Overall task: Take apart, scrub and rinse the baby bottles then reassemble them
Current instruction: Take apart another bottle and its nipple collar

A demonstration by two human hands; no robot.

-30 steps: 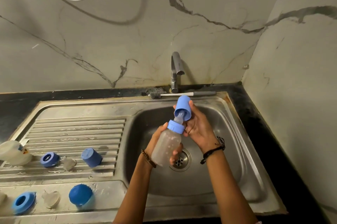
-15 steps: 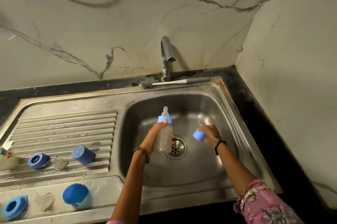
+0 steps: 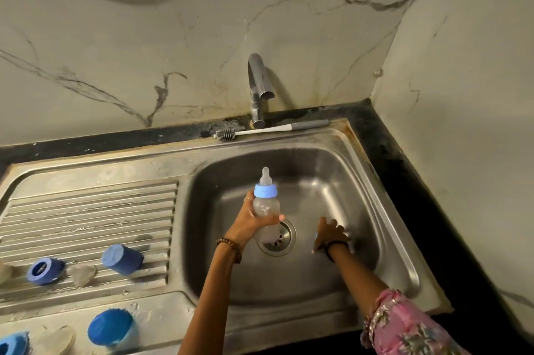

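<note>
My left hand (image 3: pixel 248 224) grips a clear baby bottle (image 3: pixel 265 207) upright over the sink basin (image 3: pixel 332 169). The bottle has its light blue collar (image 3: pixel 265 190) and clear teat (image 3: pixel 265 177) on, and no cap. My right hand (image 3: pixel 331 233) is low in the basin, right of the drain (image 3: pixel 281 239), blurred, with fingers spread and palm down. A sliver of blue, the bottle's cap (image 3: pixel 316 237), shows under its palm. The rest of the cap is hidden.
A bottle brush (image 3: pixel 271 130) lies on the back rim below the faucet (image 3: pixel 257 88). On the drainboard (image 3: pixel 86 210) lie a blue cap (image 3: pixel 122 259), a blue ring (image 3: pixel 44 271), a clear teat (image 3: pixel 81 273), a domed blue cap (image 3: pixel 111 327) and other bottle parts.
My right hand pulled the blue cap off the bottle and carried it down to the basin floor. My left hand stood the bottle upright. The view shifted lower.
</note>
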